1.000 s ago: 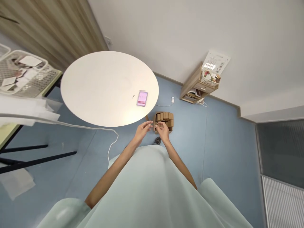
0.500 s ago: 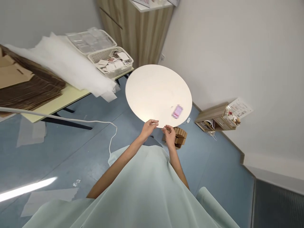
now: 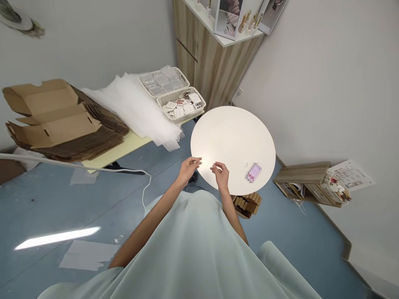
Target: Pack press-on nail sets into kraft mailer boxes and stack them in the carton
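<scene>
My left hand [image 3: 188, 169] is over the near-left edge of a round white table [image 3: 232, 137], its fingertips drawn together in a pinch. A short gap away, my right hand [image 3: 221, 175] is in front of the same tabletop, with thumb and fingers bent towards each other. The two hands face one another without touching. Whatever thin or small thing may be between the fingertips is too small to make out. A purple object [image 3: 254, 171], blurred into blocks, lies on the table to the right of my right hand.
On a side table [image 3: 137, 145] at left are flattened cardboard boxes [image 3: 56, 116], white foam sheets [image 3: 134, 104] and two plastic baskets [image 3: 182, 110]. A white cable [image 3: 102, 168] crosses at left. A carton [image 3: 247, 204] is under the round table; a small wooden shelf [image 3: 308, 187] is at right.
The view has swung, so the table and surroundings sit further right and lower. My hands are now over the tabletop's left part in view and slightly further apart.
</scene>
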